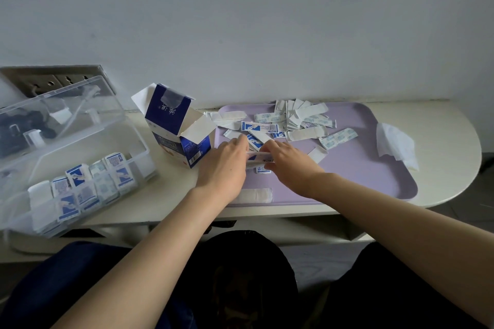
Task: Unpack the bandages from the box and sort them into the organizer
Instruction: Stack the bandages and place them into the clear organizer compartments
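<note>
Loose wrapped bandages (294, 121), white and blue-printed, lie scattered on the far part of a lilac tray (374, 168). My left hand (224, 165) and my right hand (291, 165) meet over the tray's left side and together hold a small stack of bandages (258, 158) between their fingers. One white bandage (256, 195) lies at the tray's near edge, under my left wrist. The opened blue-and-white box (176, 125) stands left of the tray. At far left the clear organizer (80, 187) holds rows of upright bandages, its lid tilted back.
A crumpled white tissue (395, 145) lies on the tray's right rim. The white table (454, 128) ends in a rounded right edge. A wall socket plate (53, 80) sits behind the organizer lid. My dark-clothed lap is below the table's front edge.
</note>
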The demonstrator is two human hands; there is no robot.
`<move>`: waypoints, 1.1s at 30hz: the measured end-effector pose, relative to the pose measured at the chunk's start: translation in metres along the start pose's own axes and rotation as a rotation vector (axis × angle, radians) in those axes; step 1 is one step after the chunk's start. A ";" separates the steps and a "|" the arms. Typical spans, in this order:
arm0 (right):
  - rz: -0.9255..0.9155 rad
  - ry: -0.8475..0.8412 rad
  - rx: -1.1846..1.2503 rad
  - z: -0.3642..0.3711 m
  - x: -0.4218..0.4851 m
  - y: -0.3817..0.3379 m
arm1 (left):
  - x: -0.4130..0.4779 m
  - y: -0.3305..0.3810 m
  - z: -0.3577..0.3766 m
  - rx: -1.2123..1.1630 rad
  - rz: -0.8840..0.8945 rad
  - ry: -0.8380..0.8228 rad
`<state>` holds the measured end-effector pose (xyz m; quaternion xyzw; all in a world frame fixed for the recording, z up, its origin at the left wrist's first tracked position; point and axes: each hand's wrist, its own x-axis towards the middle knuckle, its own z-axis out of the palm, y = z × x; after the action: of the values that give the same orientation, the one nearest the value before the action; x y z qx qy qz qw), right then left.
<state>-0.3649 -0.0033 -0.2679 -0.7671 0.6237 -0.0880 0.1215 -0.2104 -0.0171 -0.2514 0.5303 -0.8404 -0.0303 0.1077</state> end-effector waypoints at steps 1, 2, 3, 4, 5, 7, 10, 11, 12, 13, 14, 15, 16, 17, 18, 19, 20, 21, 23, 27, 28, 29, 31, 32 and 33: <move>0.001 -0.005 0.006 0.000 0.000 0.000 | -0.001 0.000 0.002 0.016 0.014 -0.012; 0.001 -0.010 0.006 0.001 -0.001 0.000 | -0.001 -0.001 0.004 0.037 0.032 -0.028; -0.002 -0.014 -0.003 0.001 -0.001 0.000 | -0.001 -0.001 0.007 0.050 0.043 -0.039; -0.010 -0.011 -0.018 0.001 -0.001 0.000 | -0.001 -0.002 0.008 0.053 0.041 -0.042; -0.017 -0.008 -0.034 0.001 -0.001 0.000 | -0.001 -0.002 0.008 0.047 0.032 -0.037; -0.022 -0.003 -0.048 -0.001 -0.001 -0.002 | 0.001 -0.002 0.008 0.038 0.022 -0.024; -0.018 -0.009 -0.056 -0.001 0.000 -0.003 | 0.001 -0.002 0.008 -0.001 0.003 -0.051; -0.020 -0.009 -0.063 -0.001 0.000 -0.003 | 0.001 -0.001 0.007 -0.030 -0.009 -0.057; -0.023 -0.007 -0.073 -0.001 0.000 -0.003 | 0.001 -0.001 0.007 -0.059 -0.022 -0.057; -0.029 -0.005 -0.083 -0.001 0.000 -0.003 | 0.001 -0.001 0.006 -0.085 -0.034 -0.056; -0.033 -0.002 -0.090 -0.001 0.000 -0.003 | 0.001 0.000 0.006 -0.104 -0.045 -0.058; -0.038 0.001 -0.098 -0.001 0.000 -0.003 | 0.001 0.000 0.007 -0.110 -0.051 -0.065; -0.043 0.003 -0.111 -0.001 0.000 -0.003 | 0.001 0.001 0.006 -0.108 -0.053 -0.076; -0.047 0.005 -0.127 0.000 0.000 -0.003 | 0.001 0.002 0.006 -0.100 -0.053 -0.093; -0.049 0.004 -0.141 0.001 -0.001 -0.003 | 0.000 0.004 0.005 -0.075 -0.052 -0.109; -0.050 0.001 -0.152 0.002 -0.001 -0.003 | -0.002 0.005 0.005 -0.027 -0.049 -0.123; -0.050 -0.007 -0.161 0.004 -0.001 -0.003 | -0.003 0.006 0.006 0.030 -0.042 -0.137; -0.050 -0.017 -0.174 0.005 -0.001 -0.003 | -0.004 0.007 0.008 0.079 -0.030 -0.155; -0.063 -0.035 -0.220 0.008 -0.002 -0.003 | -0.005 0.005 0.014 0.142 -0.011 -0.229; -0.118 -0.010 -0.304 0.014 -0.004 -0.003 | -0.005 0.004 0.017 0.192 -0.005 -0.242; -0.113 0.010 -0.284 0.013 -0.003 -0.003 | -0.004 0.005 0.015 0.199 0.004 -0.196; -0.097 0.026 -0.249 0.012 -0.003 -0.004 | -0.004 0.005 0.013 0.199 0.009 -0.161; -0.049 0.051 -0.160 0.009 -0.002 -0.004 | -0.004 0.004 0.012 0.187 0.007 -0.140; -0.019 0.058 -0.115 0.008 -0.002 -0.004 | -0.003 0.003 0.013 0.178 0.000 -0.150; 0.019 0.055 -0.061 0.009 -0.002 -0.003 | -0.004 0.002 0.015 0.158 -0.012 -0.168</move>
<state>-0.3594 -0.0004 -0.2755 -0.7619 0.6363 -0.0890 0.0818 -0.2138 -0.0139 -0.2661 0.5380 -0.8429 -0.0091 -0.0054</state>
